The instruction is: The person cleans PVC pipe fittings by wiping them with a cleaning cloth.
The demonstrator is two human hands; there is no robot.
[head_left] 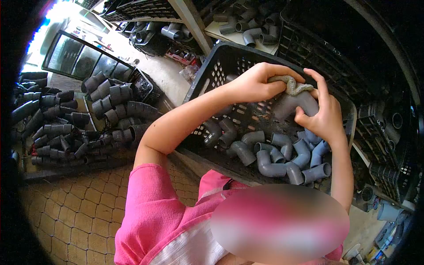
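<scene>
Over a black perforated crate, my right hand grips a grey pipe elbow, with the thumb on its side. My left hand is closed on a crumpled, dirty grey-green rag, which touches the upper end of the elbow. The fingertips of both hands are close together there. Below them in the crate lie several loose grey pipe elbows, heaped towards the near side. Part of the elbow is hidden by my right hand and its lower left end looks blurred.
Left of the crate is a large pile of dark pipe fittings. More grey elbows lie on a shelf behind. Black crates stand at the back and right. A wooden post rises behind the crate. Hexagon-patterned flooring shows below left.
</scene>
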